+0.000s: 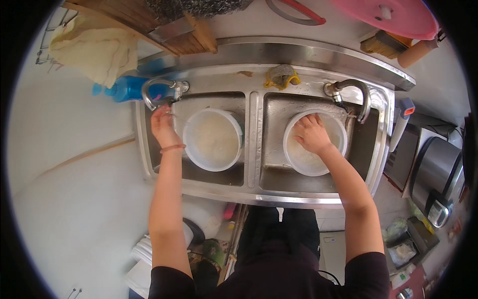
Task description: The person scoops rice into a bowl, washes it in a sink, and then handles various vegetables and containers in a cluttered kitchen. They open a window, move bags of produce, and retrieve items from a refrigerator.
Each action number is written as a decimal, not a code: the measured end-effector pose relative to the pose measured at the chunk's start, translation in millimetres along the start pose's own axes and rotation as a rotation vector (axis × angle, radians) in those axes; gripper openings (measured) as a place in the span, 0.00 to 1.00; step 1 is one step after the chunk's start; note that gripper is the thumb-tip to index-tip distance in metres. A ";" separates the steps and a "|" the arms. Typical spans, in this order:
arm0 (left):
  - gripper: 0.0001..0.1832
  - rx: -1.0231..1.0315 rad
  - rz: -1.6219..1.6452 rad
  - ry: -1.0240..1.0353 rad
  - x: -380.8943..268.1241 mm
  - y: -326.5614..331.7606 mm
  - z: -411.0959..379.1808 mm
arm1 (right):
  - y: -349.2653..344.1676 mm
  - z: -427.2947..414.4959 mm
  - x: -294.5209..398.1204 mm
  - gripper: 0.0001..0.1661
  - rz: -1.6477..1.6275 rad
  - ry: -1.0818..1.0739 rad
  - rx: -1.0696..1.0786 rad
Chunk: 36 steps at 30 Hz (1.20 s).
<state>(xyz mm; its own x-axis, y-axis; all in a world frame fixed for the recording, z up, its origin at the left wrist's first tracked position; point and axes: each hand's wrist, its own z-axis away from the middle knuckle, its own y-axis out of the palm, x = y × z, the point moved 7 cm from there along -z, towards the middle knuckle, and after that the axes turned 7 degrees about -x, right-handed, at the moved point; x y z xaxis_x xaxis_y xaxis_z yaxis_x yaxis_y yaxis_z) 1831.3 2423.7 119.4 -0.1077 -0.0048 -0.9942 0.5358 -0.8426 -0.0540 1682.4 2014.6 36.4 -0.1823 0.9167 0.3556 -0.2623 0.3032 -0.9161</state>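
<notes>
My left hand (pixel 163 125), with a band on the wrist, is raised at the spout of the left faucet (pixel 149 93). Its fingers blur against the spout end, so their grip is hidden. Right of that hand, a round white plastic bucket (pixel 185 140) holds cloudy, pale liquid in the left basin. My right hand (pixel 312 134) reaches inside a second white bucket (pixel 344 142) in the right basin. Its thumb and fingers are spread over similar cloudy contents, fingertips near the far inner wall. The right faucet (pixel 354 84) curves above that bucket's far right side.
A metal divider (pixel 254 140) separates the basins. A grey and yellow scrubber (pixel 282 76) lies on the back ledge. Blue bottles (pixel 127 89) stand behind the left faucet. An infrared thermometer (pixel 402 119) is beside the sink's right edge, near a metallic appliance (pixel 435 168).
</notes>
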 end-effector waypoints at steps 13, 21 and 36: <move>0.42 0.497 -1.307 0.052 136.2 23.9 86.5 | 74.9 27.9 -29.6 0.14 0.240 0.197 0.421; 0.38 0.978 -1.679 -0.126 196.5 20.3 86.7 | 117.4 15.7 -77.2 0.31 -0.398 0.791 0.386; 0.21 1.563 -1.965 -0.164 211.3 30.3 118.5 | 120.8 -3.9 -2.7 0.20 0.197 0.049 0.940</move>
<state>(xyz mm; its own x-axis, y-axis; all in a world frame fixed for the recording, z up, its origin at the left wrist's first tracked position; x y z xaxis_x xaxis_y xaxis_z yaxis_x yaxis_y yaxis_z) 1725.5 2333.4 -81.2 0.4314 0.9001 0.0616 -0.8535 0.4293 -0.2953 1654.9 2049.8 -76.0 -0.2705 0.9451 0.1836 -0.8873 -0.1707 -0.4285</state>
